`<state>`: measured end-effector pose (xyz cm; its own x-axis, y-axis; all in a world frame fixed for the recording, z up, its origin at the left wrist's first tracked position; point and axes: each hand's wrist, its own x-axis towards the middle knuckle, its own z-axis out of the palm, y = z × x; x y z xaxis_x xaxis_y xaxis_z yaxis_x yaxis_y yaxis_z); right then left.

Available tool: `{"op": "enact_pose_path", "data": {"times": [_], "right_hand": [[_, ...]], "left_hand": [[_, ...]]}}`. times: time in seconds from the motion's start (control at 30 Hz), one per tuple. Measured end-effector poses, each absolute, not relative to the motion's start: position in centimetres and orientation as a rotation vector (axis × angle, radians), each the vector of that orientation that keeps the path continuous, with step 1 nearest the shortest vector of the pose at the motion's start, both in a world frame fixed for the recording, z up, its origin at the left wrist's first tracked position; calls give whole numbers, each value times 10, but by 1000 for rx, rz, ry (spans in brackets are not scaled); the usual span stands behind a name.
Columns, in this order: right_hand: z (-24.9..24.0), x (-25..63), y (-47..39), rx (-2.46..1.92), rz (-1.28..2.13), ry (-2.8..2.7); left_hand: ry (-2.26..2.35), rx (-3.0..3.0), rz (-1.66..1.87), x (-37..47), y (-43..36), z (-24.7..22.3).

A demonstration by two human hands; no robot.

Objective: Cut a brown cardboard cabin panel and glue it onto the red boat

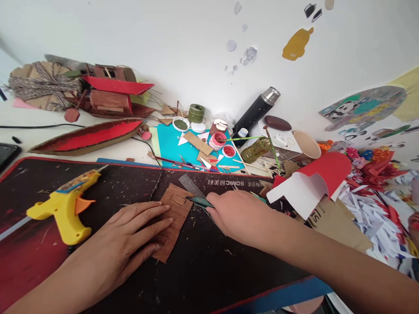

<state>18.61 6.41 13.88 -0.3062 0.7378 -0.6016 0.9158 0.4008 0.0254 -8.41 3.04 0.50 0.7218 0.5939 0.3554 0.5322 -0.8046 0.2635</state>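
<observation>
A brown-painted piece of cardboard (174, 226) lies on the dark mat (196, 270). Spread flat, the fingers of my left hand (137, 237) rest on its left side. My right hand (240, 216) is wrapped round a green utility knife (202, 202). The knife's tip meets the cardboard's upper right part, beside a small rectangular outline there. A clear ruler (190, 185) lies partly under the knife and my right hand. To the left of my left hand, a yellow glue gun (63, 209) lies on its side.
Painted cardboard boats (94, 137) stand at the back left. Open paint pots (218, 140) sit on blue paper (163, 141) behind the mat. Further right are a black thermos (255, 111), a jar (257, 149) with brushes, rolled red paper (334, 172) and piled white paper strips (379, 231).
</observation>
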Motion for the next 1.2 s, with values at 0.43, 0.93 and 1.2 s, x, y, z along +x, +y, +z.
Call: {"op": "enact_pose_path", "data": {"times": [0.43, 0.93, 1.2], "right_hand": [[136, 184, 65, 1365, -443, 2169], [127, 184, 70, 1258, -349, 2303], [132, 183, 69, 1241, -317, 2283]], "left_hand": [[936, 2798, 669, -81, 25, 5], [938, 2732, 662, -67, 27, 7], [925, 2763, 656, -67, 28, 9]]}}
